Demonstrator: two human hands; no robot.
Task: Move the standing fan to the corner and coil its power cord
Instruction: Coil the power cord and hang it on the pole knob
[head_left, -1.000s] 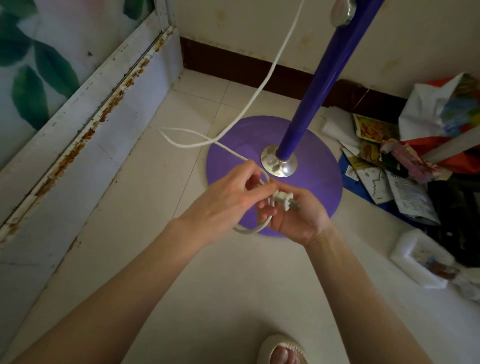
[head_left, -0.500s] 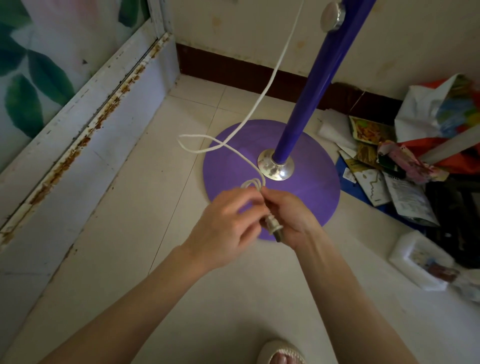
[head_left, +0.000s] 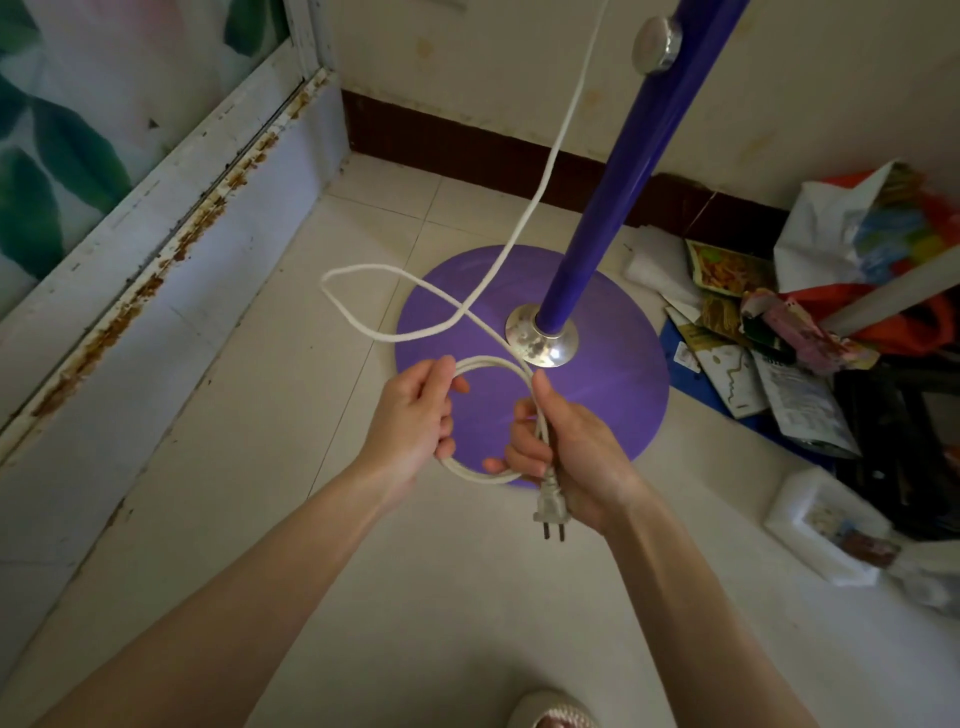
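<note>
The standing fan shows as a blue pole (head_left: 618, 176) rising from a round purple base (head_left: 613, 395) on the tiled floor near the room's corner. Its white power cord (head_left: 524, 218) drops from above, loops over the floor and comes up to my hands. My left hand (head_left: 415, 415) grips one side of a small cord loop. My right hand (head_left: 566, 447) grips the other side, thumb up, with the two-pin plug (head_left: 551, 506) hanging below it, pins pointing toward me. The fan head is out of view.
A rusty white door frame (head_left: 171, 223) runs along the left. A dark skirting board (head_left: 467, 145) lines the back wall. Bags, packets and papers (head_left: 810, 322) are piled at the right, with a white foam tray (head_left: 826, 525) nearer. My slipper toe (head_left: 550, 712) shows at the bottom.
My hands have drawn apart, opening the cord into a wider loop. The plug turned from sideways in my right hand to hanging down with its pins toward me. The floor loop shifted right.
</note>
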